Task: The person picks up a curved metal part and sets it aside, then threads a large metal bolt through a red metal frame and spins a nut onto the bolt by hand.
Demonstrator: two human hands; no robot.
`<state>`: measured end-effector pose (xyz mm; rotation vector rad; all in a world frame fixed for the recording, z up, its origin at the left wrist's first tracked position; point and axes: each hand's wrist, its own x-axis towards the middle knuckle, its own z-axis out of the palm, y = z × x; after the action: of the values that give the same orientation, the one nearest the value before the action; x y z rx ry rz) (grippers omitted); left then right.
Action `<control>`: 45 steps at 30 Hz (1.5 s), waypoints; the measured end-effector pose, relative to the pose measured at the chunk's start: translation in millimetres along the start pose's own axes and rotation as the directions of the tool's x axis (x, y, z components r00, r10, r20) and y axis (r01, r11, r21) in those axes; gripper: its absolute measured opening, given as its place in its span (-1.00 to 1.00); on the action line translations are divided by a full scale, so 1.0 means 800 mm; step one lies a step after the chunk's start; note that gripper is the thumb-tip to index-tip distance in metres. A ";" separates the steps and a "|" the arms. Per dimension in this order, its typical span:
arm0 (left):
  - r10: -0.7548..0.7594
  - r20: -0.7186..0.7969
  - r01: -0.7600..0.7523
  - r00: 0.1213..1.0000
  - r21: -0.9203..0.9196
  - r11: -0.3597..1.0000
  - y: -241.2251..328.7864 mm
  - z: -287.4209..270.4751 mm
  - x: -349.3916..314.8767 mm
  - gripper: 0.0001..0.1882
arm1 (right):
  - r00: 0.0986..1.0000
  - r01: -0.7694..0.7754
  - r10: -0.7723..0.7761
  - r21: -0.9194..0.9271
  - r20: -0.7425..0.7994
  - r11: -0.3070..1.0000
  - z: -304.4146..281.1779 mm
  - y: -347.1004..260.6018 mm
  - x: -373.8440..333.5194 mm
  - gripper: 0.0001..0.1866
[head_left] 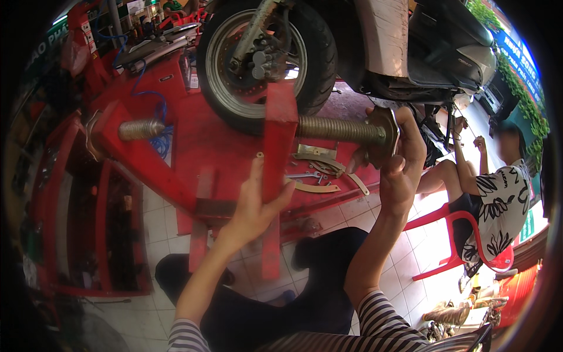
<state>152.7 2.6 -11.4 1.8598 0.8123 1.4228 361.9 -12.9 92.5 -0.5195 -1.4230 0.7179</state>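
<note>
My right hand [402,170] is closed around the rim of a round metal screw handle [382,138]. From this handle a thick threaded rod [337,128] runs left into the top of a red steel clamp post [280,117]. My left hand [252,202] grips the same post lower down, its thumb across the front and its index finger along the left side; the other fingers are hidden. Just behind the post is the front wheel [267,64] of a scooter. Another threaded screw [141,129] goes through a red arm on the left, its tip pointing at the wheel.
Curved metal pieces [319,161] and wrenches [314,176] lie on the red platform [234,158]. A blue air hose [161,141] is coiled at left. To the right, another person [498,188] sits on a red plastic chair [451,223]. A red rack [99,234] stands at the left.
</note>
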 end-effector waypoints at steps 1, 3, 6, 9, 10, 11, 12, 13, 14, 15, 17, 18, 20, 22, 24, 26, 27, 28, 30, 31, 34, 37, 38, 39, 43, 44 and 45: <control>-0.009 0.007 0.010 1.000 -0.011 1.000 0.001 0.000 0.000 -0.47 | 1.000 -0.029 0.029 0.001 0.000 1.000 0.000 -0.001 0.000 -0.22; -0.007 0.016 0.007 1.000 -0.026 1.000 0.000 -0.001 0.000 -0.47 | 0.997 -0.078 0.077 -0.082 -0.019 0.994 0.002 -0.002 -0.001 -0.04; 0.023 0.015 -0.023 1.000 -0.020 1.000 -0.004 -0.003 -0.001 -0.46 | 0.988 -0.137 0.129 -0.090 -0.087 0.986 0.010 -0.002 -0.002 0.08; 0.040 0.007 -0.040 0.999 -0.001 0.999 -0.002 -0.002 0.000 -0.46 | 0.986 -0.144 0.135 -0.093 -0.094 0.985 0.009 -0.004 -0.002 0.07; 0.043 0.006 -0.043 0.999 -0.008 0.999 -0.003 -0.002 0.000 -0.46 | 0.988 -0.139 0.131 -0.106 -0.084 0.985 0.007 -0.006 -0.002 0.06; 0.046 0.005 -0.046 0.999 -0.014 0.999 -0.003 -0.002 0.000 -0.46 | 0.993 -0.093 0.090 -0.041 -0.075 0.995 0.006 -0.006 -0.002 -0.08; 0.044 0.007 -0.044 0.999 -0.017 0.999 -0.003 -0.002 0.000 -0.46 | 0.996 -0.046 0.048 0.023 -0.069 0.999 0.005 -0.006 -0.001 -0.21; 0.042 0.008 -0.042 0.999 -0.021 0.999 -0.004 -0.002 0.000 -0.46 | 0.998 0.001 0.005 0.088 -0.067 0.996 0.004 -0.006 -0.001 -0.32; 0.041 0.010 -0.040 0.999 -0.025 0.999 -0.004 -0.002 0.000 -0.46 | 0.997 0.050 -0.048 0.037 -0.057 0.998 0.002 -0.006 -0.002 -0.31; 0.056 0.006 -0.056 0.998 -0.017 0.998 -0.004 -0.002 0.001 -0.45 | 0.994 0.100 -0.100 -0.013 -0.043 0.995 -0.002 -0.004 -0.002 -0.29; 0.086 -0.001 -0.086 0.996 -0.002 0.996 -0.005 -0.001 0.003 -0.45 | 0.985 0.172 -0.172 -0.082 0.006 0.982 -0.011 -0.001 -0.004 -0.23; 0.065 0.001 -0.065 0.998 -0.014 0.998 -0.005 -0.002 0.002 -0.45 | 0.980 0.196 -0.192 -0.099 0.040 0.976 -0.016 0.001 -0.004 -0.21; 0.024 0.007 -0.023 1.000 -0.037 0.999 -0.005 -0.002 0.000 -0.45 | 0.970 0.236 -0.226 -0.115 0.090 0.965 -0.020 0.003 -0.003 -0.20; 0.026 0.002 -0.026 1.000 -0.035 0.999 -0.006 -0.002 0.000 -0.47 | 0.958 0.277 -0.259 -0.172 0.120 0.945 -0.019 0.002 -0.001 -0.24; 0.025 -0.004 -0.026 1.000 -0.032 0.999 -0.005 -0.002 0.001 -0.51 | 0.944 0.324 -0.292 -0.279 0.152 0.904 -0.017 -0.002 0.001 -0.28; 0.023 -0.011 -0.023 1.000 -0.026 0.999 -0.001 -0.003 0.004 -0.56 | 0.933 0.355 -0.309 -0.336 0.183 0.873 -0.022 0.004 0.004 -0.22; 0.007 -0.006 -0.008 1.000 -0.034 0.999 0.000 -0.003 0.005 -0.57 | 0.926 0.373 -0.322 -0.357 0.196 0.856 -0.025 0.007 0.005 -0.21; -0.008 0.000 0.008 1.000 -0.041 0.999 0.002 -0.004 0.007 -0.59 | 0.919 0.391 -0.334 -0.377 0.209 0.839 -0.029 0.009 0.006 -0.19; -0.027 0.002 0.027 1.000 -0.051 0.998 0.003 -0.004 0.008 -0.62 | 0.920 0.390 -0.339 -0.376 0.199 0.840 -0.029 0.010 0.008 -0.21; -0.031 -0.002 0.031 1.000 -0.054 0.998 0.003 -0.004 0.008 -0.62 | 0.929 0.368 -0.324 -0.363 0.176 0.856 -0.023 0.007 0.008 -0.23; -0.046 -0.004 0.046 0.999 -0.057 0.997 0.005 -0.004 0.009 -0.63 | 0.978 0.208 -0.197 -0.272 0.068 0.940 -0.008 -0.004 0.002 -0.24; -0.039 -0.011 0.039 0.999 -0.052 0.998 0.004 -0.003 0.010 -0.64 | 0.990 0.137 -0.127 -0.251 0.057 0.958 -0.009 -0.006 0.004 -0.17; -0.033 -0.014 0.032 0.999 -0.049 0.998 0.003 -0.002 0.011 -0.64 | 0.993 0.113 -0.105 -0.251 0.045 0.961 -0.007 -0.009 0.005 -0.15; -0.036 -0.014 0.035 0.999 -0.050 0.998 0.003 -0.002 0.011 -0.64 | 0.994 0.107 -0.100 -0.243 0.044 0.964 -0.007 -0.009 0.006 -0.14; 0.004 -0.026 -0.005 1.000 -0.036 0.999 0.000 -0.002 0.012 -0.63 | 0.989 0.145 -0.132 -0.209 0.073 0.967 -0.006 -0.005 0.008 -0.15; 0.027 -0.032 -0.028 0.999 -0.029 0.999 0.000 -0.001 0.013 -0.63 | 0.986 0.158 -0.144 -0.207 0.081 0.965 -0.006 -0.004 0.010 -0.16; 0.010 -0.028 -0.011 1.000 -0.035 0.999 -0.001 -0.002 0.013 -0.63 | 0.985 0.162 -0.146 -0.216 0.088 0.963 -0.004 -0.004 0.008 -0.16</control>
<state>153.6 11.3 -5.8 1.8247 0.7873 1.4632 365.4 -10.0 99.3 -0.5535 -1.6020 0.4584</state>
